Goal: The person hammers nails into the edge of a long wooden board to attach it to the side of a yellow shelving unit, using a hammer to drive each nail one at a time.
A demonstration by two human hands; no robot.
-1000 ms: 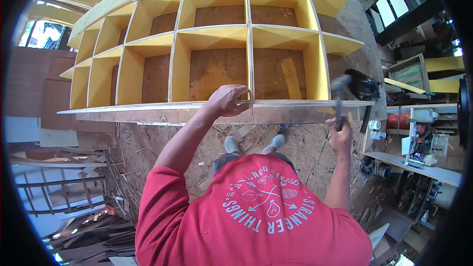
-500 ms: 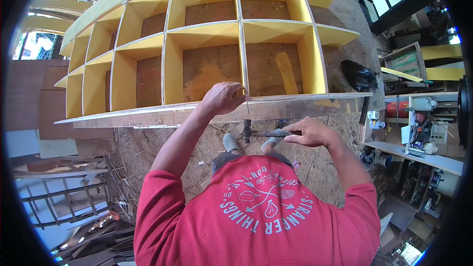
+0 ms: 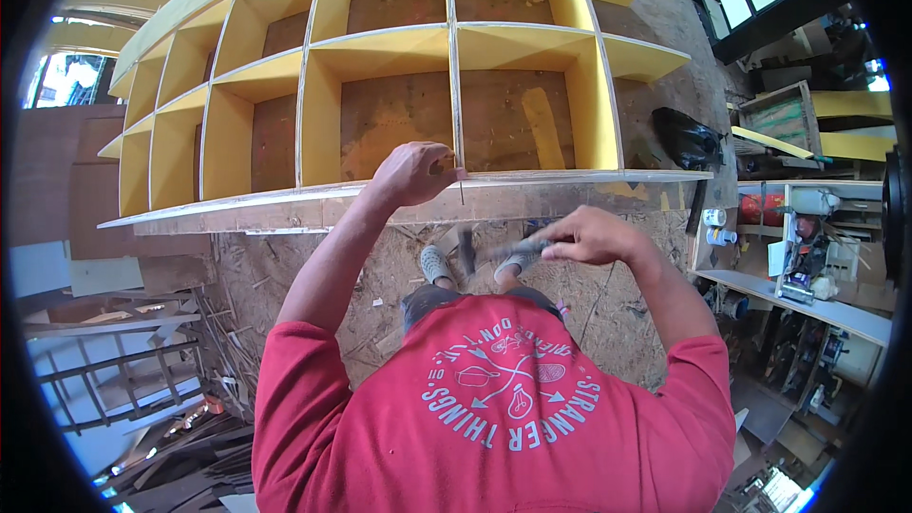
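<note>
My left hand (image 3: pixel 413 174) is closed in a pinch at the near edge of the yellow wooden shelf unit (image 3: pixel 323 104), where an upright divider meets the long edge board (image 3: pixel 560 179). A thin nail (image 3: pixel 463 194) pokes out from the board beside its fingertips, pointing towards me. My right hand (image 3: pixel 594 236) is wrapped round the handle of a hammer (image 3: pixel 465 249), which is smeared by motion. The hammer's head is a short way from the nail, apart from it, over the floor.
The shelf unit lies with its compartments facing up. At right stand a black plastic bag (image 3: pixel 686 140) and a workshop shelf (image 3: pixel 798 296) loaded with tools and cans. Scrap wood (image 3: pixel 180 465) and a dark metal grille (image 3: pixel 119 375) are at left. My feet stand on a chipboard floor (image 3: pixel 313 275).
The hammer was sharp before and is now blurred, its handle tilted more. My left hand stays at the nail. The whole scene has shifted slightly left and up in view.
</note>
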